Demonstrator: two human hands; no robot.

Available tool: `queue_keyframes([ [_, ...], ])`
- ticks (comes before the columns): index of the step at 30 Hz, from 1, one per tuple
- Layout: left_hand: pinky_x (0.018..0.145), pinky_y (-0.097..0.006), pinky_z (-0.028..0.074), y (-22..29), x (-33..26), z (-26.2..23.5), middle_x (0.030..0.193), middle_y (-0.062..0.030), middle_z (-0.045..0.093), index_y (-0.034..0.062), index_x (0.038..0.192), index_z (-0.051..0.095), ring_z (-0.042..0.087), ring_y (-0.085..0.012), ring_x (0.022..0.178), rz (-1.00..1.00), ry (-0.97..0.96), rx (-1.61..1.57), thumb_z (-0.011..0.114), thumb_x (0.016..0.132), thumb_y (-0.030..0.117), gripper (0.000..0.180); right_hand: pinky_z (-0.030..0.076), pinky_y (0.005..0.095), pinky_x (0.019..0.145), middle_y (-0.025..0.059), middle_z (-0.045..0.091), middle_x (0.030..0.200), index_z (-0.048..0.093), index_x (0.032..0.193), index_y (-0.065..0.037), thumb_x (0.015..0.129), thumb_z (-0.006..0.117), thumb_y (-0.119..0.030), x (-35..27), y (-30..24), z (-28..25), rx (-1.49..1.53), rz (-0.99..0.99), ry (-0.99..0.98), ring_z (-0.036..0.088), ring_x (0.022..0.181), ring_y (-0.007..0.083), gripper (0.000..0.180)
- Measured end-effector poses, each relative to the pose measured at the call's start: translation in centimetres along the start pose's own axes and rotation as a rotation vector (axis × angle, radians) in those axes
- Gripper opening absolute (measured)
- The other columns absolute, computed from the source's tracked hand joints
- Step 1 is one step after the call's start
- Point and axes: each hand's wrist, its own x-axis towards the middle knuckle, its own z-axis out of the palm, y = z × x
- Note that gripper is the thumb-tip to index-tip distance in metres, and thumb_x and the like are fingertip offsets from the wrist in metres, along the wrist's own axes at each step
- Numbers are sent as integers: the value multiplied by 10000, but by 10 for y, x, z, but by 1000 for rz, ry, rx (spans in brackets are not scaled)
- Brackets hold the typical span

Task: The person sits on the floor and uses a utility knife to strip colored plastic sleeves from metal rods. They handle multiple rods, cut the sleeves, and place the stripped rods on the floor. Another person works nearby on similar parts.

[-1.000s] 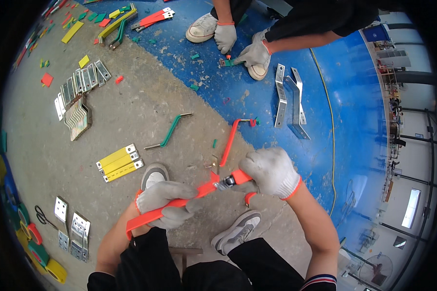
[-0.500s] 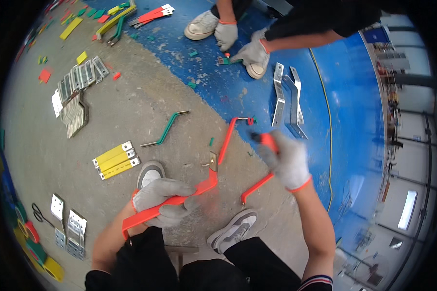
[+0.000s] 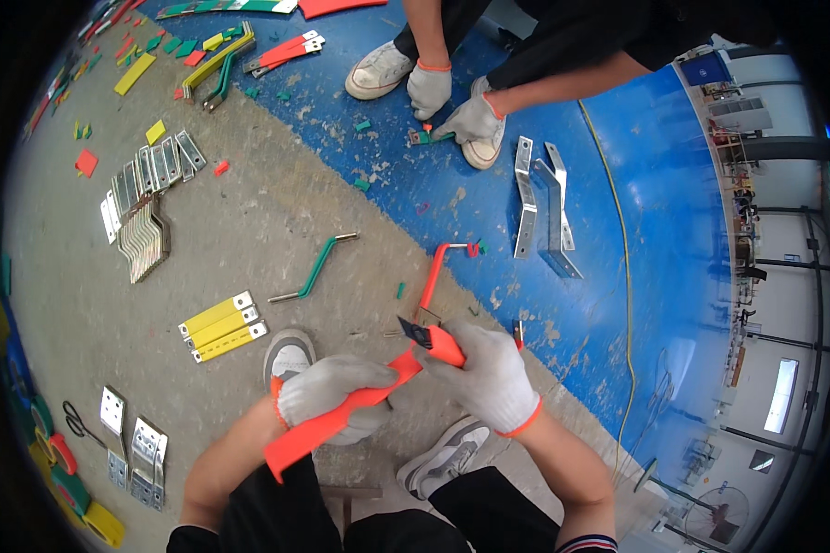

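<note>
A long bent bar in a red sleeve [image 3: 306, 440] slants across my lap, rising to the right. My left hand [image 3: 334, 392] is wrapped round its middle, in a grey-white glove with an orange cuff. At the bar's far end my right hand [image 3: 487, 376], gloved alike, grips a red-and-black hand tool [image 3: 445, 345]. The tool's black end points up and left; its exact kind cannot be told. The bar's far end is partly hidden behind the tool and fingers. Just beyond lies another red-sleeved bent bar [image 3: 436, 276] on the floor.
A green-sleeved bent bar [image 3: 318, 267] and yellow-sleeved bars [image 3: 221, 324] lie ahead left. Bent metal bars [image 3: 145, 235], scissors [image 3: 78, 422] and tape rolls [image 3: 101, 523] are farther left. Across from me, a co-worker's gloved hand [image 3: 475, 120] works near metal brackets [image 3: 526, 198].
My right hand has moved left and down with the tool, onto the red bar's far end. My left hand and the bar have shifted slightly right and down.
</note>
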Motion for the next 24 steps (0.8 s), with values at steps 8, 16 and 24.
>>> queue_keyframes([
  [8,671,-425,518,-9,34,-2,872,-219,656,-39,1072,653,640,-340,718,623,346,1103,508,1000,224,309,520,478,654,201,661,770,654,935,-44,812,747,-253,13,10,23,-265,39,135,674,745,400,260],
  [16,655,-479,522,-34,62,-25,768,-254,647,-8,976,634,645,-439,713,760,659,1738,445,1043,260,335,527,468,658,197,680,815,690,974,-56,765,723,-150,11,9,40,-21,-54,240,683,765,399,231],
  [24,639,-531,511,-21,53,12,758,-243,654,15,885,607,651,-467,722,769,849,1392,624,964,321,316,362,261,450,-12,542,616,608,806,-29,944,638,-86,4,-2,8,778,454,284,458,479,75,152],
])
